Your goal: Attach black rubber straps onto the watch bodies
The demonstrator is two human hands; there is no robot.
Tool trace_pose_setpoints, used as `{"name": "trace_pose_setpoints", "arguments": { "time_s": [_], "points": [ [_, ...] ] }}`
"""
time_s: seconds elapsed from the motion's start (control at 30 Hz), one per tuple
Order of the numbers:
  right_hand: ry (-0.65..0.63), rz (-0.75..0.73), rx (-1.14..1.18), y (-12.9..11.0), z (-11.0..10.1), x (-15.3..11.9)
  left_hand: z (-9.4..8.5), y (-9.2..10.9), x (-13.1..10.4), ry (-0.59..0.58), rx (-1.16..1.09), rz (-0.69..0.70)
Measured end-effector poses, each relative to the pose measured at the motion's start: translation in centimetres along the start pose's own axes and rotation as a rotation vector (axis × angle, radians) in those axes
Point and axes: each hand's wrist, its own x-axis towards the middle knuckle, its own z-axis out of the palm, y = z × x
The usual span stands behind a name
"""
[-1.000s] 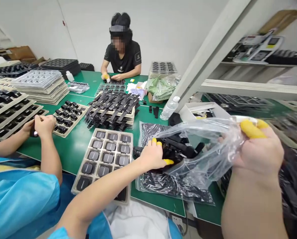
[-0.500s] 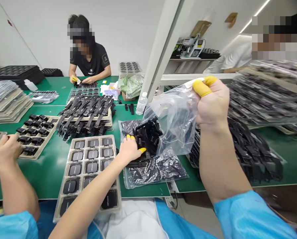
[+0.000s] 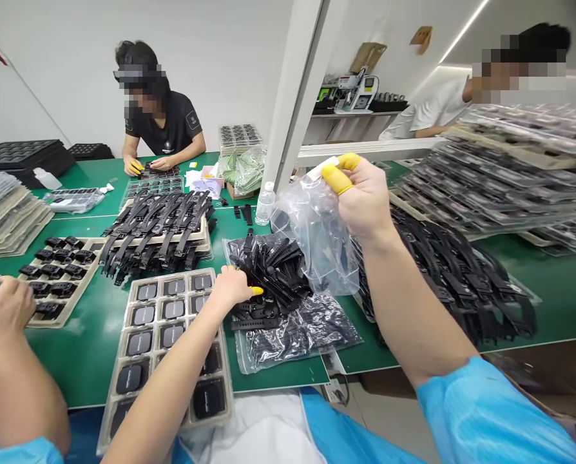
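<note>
Straps lie against the left hand, its grip unclear; the right hand pinches a clear bag.

Black straps heaped loosely, clear plastic bag raised upright

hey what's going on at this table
The camera wearer's right hand holds up a clear plastic bag by its top, while the left hand is at a loose pile of black straps. The straps lie on a flat, filled plastic bag, beside a tray of dark square pieces. Across the table, a person in a black shirt has both hands at small dark parts.
</note>
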Motion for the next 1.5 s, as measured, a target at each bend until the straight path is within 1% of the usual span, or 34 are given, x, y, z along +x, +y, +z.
{"name": "trace_pose_setpoints", "arguments": {
  "time_s": [0.07,0.13,0.23,0.3,0.33,0.37,0.43,0.53,0.57,0.6,0.67,0.7,0.73,0.8,0.87,0.9,0.97,1.1,1.2,1.4,1.5],
  "points": [
    [-0.077,-0.014,-0.04,0.1,0.7,-0.6,-0.9,-0.3,-0.2,-0.015,0.016,-0.008],
    [-0.22,0.008,-0.143,0.2,1.8,-1.6,-2.2,-0.6,-0.7,-0.033,0.031,-0.009],
    [-0.47,0.114,-0.338,1.4,3.8,-3.5,-4.6,-0.9,-2.0,-0.051,0.042,0.01],
    [-0.601,0.186,-0.368,2.6,4.9,-4.5,-5.8,-0.7,-2.8,-0.047,0.012,0.06],
    [-0.661,0.208,-0.341,3.3,5.2,-4.8,-6.2,-0.5,-3.0,-0.034,-0.035,0.096],
    [-0.714,0.217,-0.293,3.9,5.5,-5.1,-6.2,-0.1,-3.1,-0.01,-0.099,0.126],
    [-0.797,0.202,-0.181,4.7,5.6,-5.4,-5.4,0.7,-2.7,0.081,-0.228,0.134],
    [-0.861,0.176,-0.083,5.1,5.0,-5.8,-2.8,1.5,-0.9,0.261,-0.369,0.061],
    [-0.863,0.171,-0.083,5.3,4.5,-6.0,-1.9,1.5,-0.1,0.289,-0.429,0.068],
    [-0.85,0.167,-0.093,5.6,4.0,-6.4,-1.2,1.4,0.6,0.293,-0.474,0.086],
    [-0.777,0.186,-0.129,6.7,2.8,-7.2,-0.3,0.9,1.9,0.266,-0.564,0.141],
    [-0.726,0.222,-0.141,7.4,2.2,-7.7,-0.2,0.5,2.2,0.248,-0.597,0.167],
    [-0.668,0.286,-0.146,8.2,1.7,-8.2,-0.2,0.2,2.5,0.233,-0.635,0.191],
    [-0.566,0.486,-0.118,9.7,0.9,-9.2,-0.3,-0.3,2.6,0.202,-0.705,0.239],
    [-0.508,0.675,-0.063,11.0,0.8,-9.9,-0.4,-0.5,2.6,0.175,-0.758,0.281],
    [-0.494,0.742,-0.035,11.4,1.0,-10.1,-0.4,-0.6,2.5,0.165,-0.779,0.297],
    [-0.474,0.818,0.012,12.1,1.5,-10.2,-0.3,-0.6,2.5,0.159,-0.808,0.32],
    [-0.399,0.906,0.069,12.6,2.6,-9.8,0.1,-0.8,2.4,0.145,-0.838,0.346],
    [-0.413,0.935,0.098,12.7,3.1,-9.7,0.4,-0.9,2.2,0.126,-0.856,0.353],
    [-0.448,0.929,0.133,12.7,3.9,-10.2,1.3,-0.9,2.2,0.136,-0.871,0.324],
    [-0.394,0.888,0.138,12.3,4.0,-10.0,1.5,-0.9,2.1,0.134,-0.876,0.29]
  ]
}}
